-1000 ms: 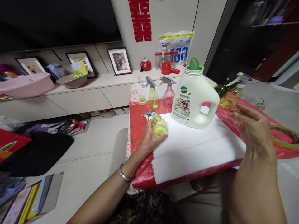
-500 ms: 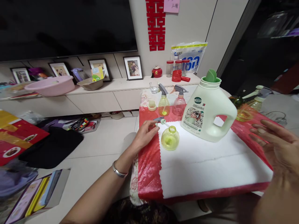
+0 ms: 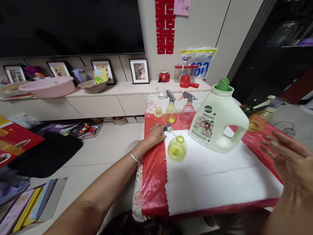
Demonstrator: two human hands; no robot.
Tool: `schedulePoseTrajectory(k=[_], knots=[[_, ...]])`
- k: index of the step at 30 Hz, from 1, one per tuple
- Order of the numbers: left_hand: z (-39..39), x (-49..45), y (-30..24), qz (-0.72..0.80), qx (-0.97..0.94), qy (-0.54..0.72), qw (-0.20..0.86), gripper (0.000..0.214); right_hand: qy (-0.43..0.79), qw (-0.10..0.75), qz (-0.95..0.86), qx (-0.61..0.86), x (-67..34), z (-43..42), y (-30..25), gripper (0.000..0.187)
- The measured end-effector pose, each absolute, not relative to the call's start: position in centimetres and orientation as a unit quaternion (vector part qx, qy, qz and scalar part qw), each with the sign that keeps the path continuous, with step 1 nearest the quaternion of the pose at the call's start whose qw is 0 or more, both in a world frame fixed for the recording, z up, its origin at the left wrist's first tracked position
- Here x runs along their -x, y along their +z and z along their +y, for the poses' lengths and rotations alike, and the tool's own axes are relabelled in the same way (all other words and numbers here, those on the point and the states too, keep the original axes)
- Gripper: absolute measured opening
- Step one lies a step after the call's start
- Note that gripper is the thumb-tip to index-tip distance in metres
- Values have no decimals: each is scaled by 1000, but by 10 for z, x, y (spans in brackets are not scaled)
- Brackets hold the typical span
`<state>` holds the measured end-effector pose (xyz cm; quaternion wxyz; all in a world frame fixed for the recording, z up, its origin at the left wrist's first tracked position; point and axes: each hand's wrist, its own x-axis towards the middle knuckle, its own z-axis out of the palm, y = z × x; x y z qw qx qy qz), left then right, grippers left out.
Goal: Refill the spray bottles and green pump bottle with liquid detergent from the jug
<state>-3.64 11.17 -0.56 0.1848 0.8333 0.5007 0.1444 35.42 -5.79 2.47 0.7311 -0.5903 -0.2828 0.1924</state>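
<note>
While the yellow bottle (image 3: 177, 150) stands uncapped, left hand (image 3: 156, 133) curls at the still-unfitted spray head (image 3: 170, 130) behind it, grip unclear; right hand (image 3: 292, 160), well rightward, open.

L hand (image 3: 156, 134) at sprayer top (image 3: 169, 129) nr yellow btl (image 3: 177, 150), R hand (image 3: 294, 161) spread midair.

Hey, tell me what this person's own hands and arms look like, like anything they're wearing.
The left hand is ungloved, and a narrow, shiny silver-coloured bracelet circles its wrist; no sleeve shows along that forearm. The right hand is ungloved too, with no bracelet or sleeve visible, though the picture edge cuts it off. I see no clear markings.
</note>
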Motion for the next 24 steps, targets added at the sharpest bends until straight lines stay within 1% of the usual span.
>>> schedulePoseTrajectory(k=[8, 12, 17, 21, 24], knots=[[109, 23, -11, 590, -786, 136, 127, 40, 196, 731, -276, 593, -346, -57, 29, 55], [113, 19, -6, 616, -768, 134, 113, 30, 194, 734, -276, 589, -345, -57, 31, 54], [112, 23, -6, 631, -755, 146, 104, 24, 200, 732, -275, 590, -345, -57, 32, 55], [113, 31, -9, 635, -745, 178, 101, 25, 202, 734, -279, 585, -349, -57, 30, 56], [118, 40, -4, 632, -725, 254, 104, 27, 211, 739, -279, 576, -353, -57, 26, 62]])
